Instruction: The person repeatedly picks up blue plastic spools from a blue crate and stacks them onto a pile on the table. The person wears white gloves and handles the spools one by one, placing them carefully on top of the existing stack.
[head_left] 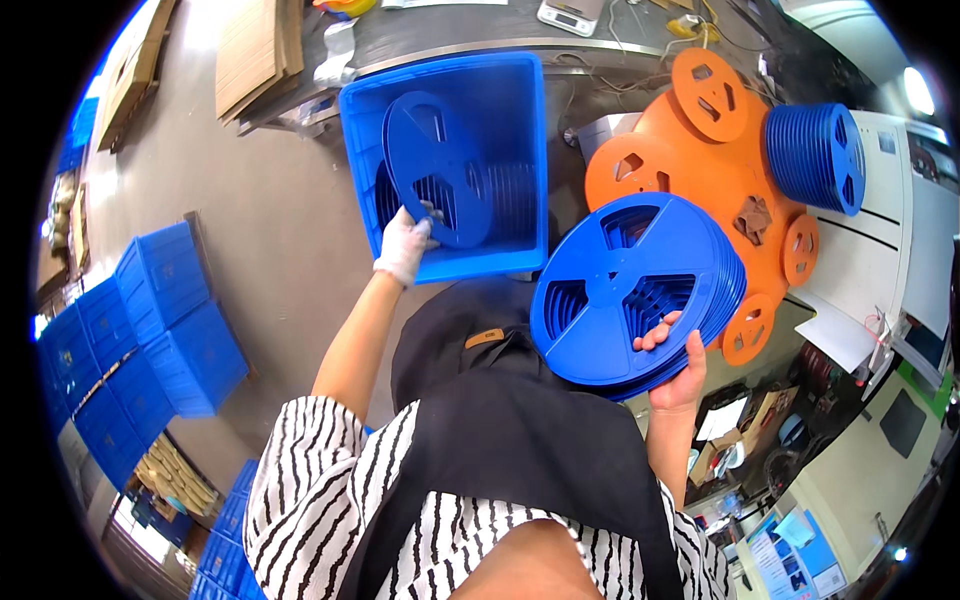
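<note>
My left hand (pixel 405 246), in a white glove, grips the lower rim of a blue plastic reel (pixel 443 165) with cut-out windows. That reel stands tilted at the mouth of a blue bin (pixel 447 270), and more blue reels (pixel 513 205) sit inside behind it. On the right, a thick stack of blue reels (pixel 607 345) leans toward me. My right hand (pixel 672 368), bare, holds the stack at its lower right, with fingers through a window of the front reel and the thumb along the rim.
Beyond the stack is an orange round turntable (pixel 690 150) with smaller orange discs (pixel 709 95) around it. Another row of blue reels (pixel 815 158) stands at its far right. A metal workbench (pixel 430 35) with a small scale (pixel 570 15) runs along the back. Blue crates (pixel 180 310) are piled on the left.
</note>
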